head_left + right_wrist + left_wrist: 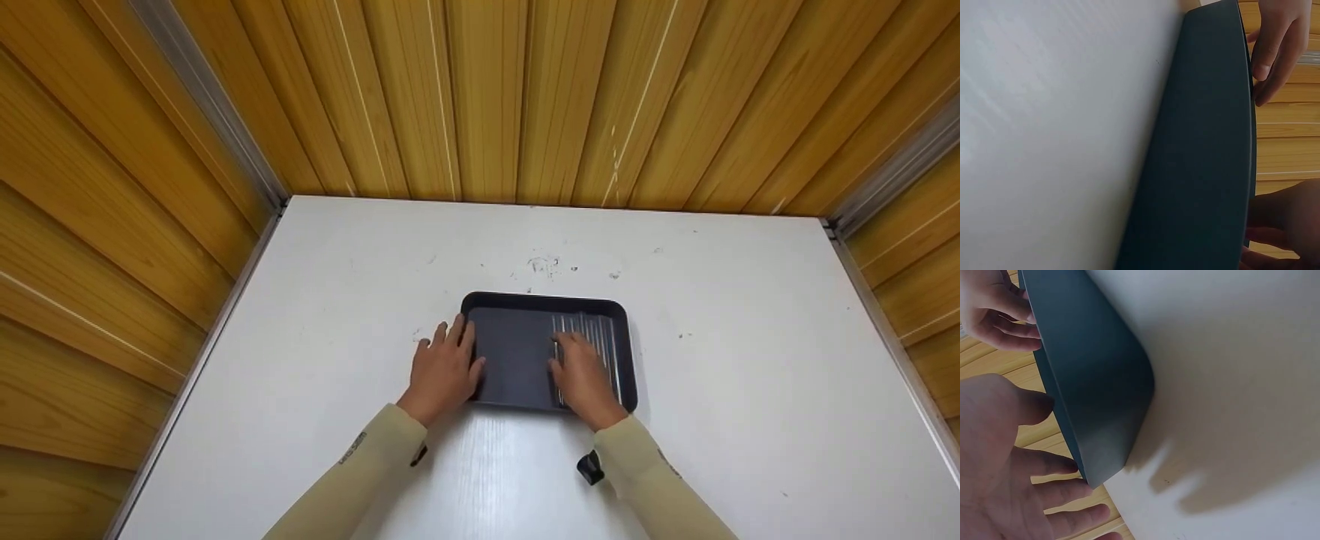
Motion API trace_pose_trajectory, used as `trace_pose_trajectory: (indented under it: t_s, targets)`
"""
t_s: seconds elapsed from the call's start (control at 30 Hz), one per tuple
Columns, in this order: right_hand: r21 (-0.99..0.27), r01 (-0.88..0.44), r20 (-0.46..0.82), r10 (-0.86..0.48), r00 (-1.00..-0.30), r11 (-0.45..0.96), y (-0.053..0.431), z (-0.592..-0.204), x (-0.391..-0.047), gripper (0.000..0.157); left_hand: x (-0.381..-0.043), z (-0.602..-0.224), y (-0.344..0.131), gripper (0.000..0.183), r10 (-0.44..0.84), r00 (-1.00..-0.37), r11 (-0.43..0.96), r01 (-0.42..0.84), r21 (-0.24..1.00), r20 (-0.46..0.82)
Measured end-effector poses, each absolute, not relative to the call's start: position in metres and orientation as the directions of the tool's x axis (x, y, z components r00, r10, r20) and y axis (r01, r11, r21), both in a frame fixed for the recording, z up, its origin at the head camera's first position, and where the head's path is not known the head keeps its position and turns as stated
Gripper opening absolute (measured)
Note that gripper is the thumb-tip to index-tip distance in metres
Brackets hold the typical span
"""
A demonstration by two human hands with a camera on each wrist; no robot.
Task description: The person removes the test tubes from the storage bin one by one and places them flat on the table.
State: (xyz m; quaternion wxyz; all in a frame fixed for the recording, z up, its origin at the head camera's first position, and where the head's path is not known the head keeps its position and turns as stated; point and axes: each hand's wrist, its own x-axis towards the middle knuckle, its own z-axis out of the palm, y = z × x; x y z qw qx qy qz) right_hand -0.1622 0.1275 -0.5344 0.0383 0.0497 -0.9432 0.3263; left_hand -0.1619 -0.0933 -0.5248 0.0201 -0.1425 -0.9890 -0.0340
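A dark rectangular tray (514, 352) lies on the white table. Several thin, clear, shiny rods (600, 330) lie side by side along its right part; their exact kind cannot be told. My left hand (444, 369) rests at the tray's left rim, fingers extended. In the left wrist view the left hand's spread fingers (1053, 461) touch that rim. Over the rods is my right hand (587, 377), fingers bent, thumb and index at the leftmost rod. Whether they pinch it is hidden. The tray's outer wall (1196, 135) covers the right fingertips in the right wrist view.
The white table (337, 300) carries small dark marks and scuffs beyond the tray. Wood-patterned panels (487, 105) stand behind it and at both sides, with grey metal posts (217, 97) at the corners. A black wrist piece (590, 468) hangs by the right sleeve.
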Motion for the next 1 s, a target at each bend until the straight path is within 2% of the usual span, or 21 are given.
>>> trace_pose_trajectory:
  t_s: [0.7,1.0]
  targets:
    - [-0.489,-0.177,0.151,-0.116,-0.982,0.854,0.115,-0.536,-0.162,0.033,-0.165,-0.516,-0.094,0.06,0.279,-0.96,0.955,0.276,0.113,-0.009]
    - [-0.431,-0.189,0.164,-0.13,-0.978,0.883,0.111,-0.539,-0.163,0.023,-0.165,-0.515,-0.096,0.059,0.294,-0.956,0.951,0.293,0.096,-0.006]
